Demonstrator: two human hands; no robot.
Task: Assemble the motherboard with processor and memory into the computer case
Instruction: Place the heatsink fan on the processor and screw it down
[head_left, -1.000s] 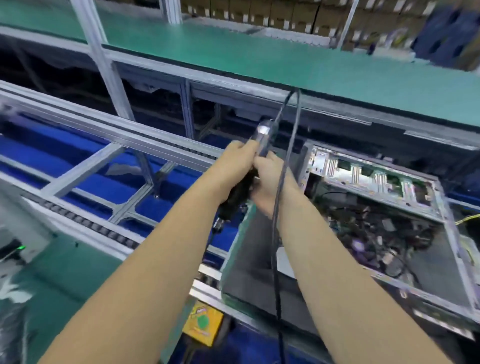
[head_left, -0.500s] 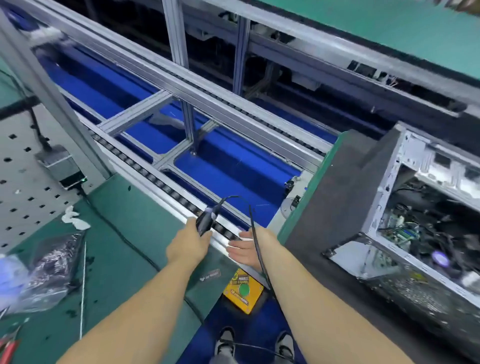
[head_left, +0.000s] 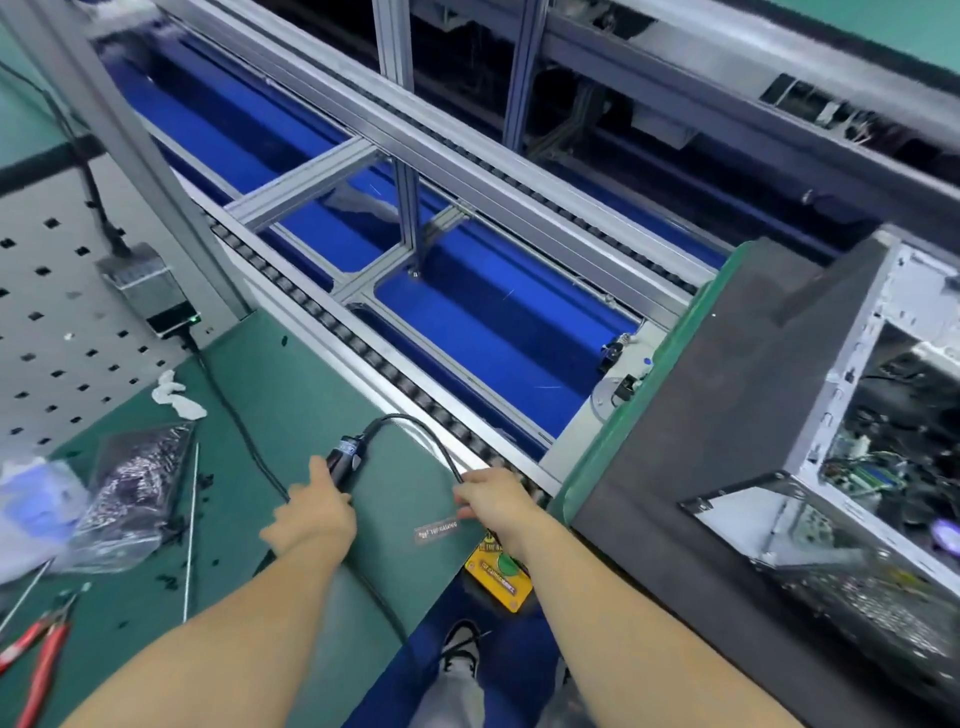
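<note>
Motherboard work looks well advanced, judging by how the scene lies, though the board itself shows only as a green patch among cables inside the computer case (head_left: 878, 447), which stands open-sided on a green-edged pallet (head_left: 649, 395) at about three o'clock. Starting at nine o'clock, a perforated panel (head_left: 47, 322) rises behind the green bench mat (head_left: 270, 384), with a small grey box (head_left: 148, 293) against it; at eight o'clock lie a clear bag of dark parts (head_left: 137, 478) and red-handled pliers (head_left: 36, 654). Near six o'clock the left hand (head_left: 311, 514) wraps loosely round the black electric screwdriver (head_left: 347, 464), which lies low against the mat. Just to the right, the right hand (head_left: 491, 501) pinches the screwdriver's black cable (head_left: 441, 452), with a yellow button box (head_left: 498, 577) below it at the bench edge. From ten to two o'clock the roller conveyor (head_left: 467, 249) runs across with no load on the stretch in view. My reading is that the fastening step is over or paused, since the driver is well apart from the case. Whether processor and memory are seated cannot be told; the inside is too cluttered and blurred. The case's side remains open, so closing or passing it on seems left.
</note>
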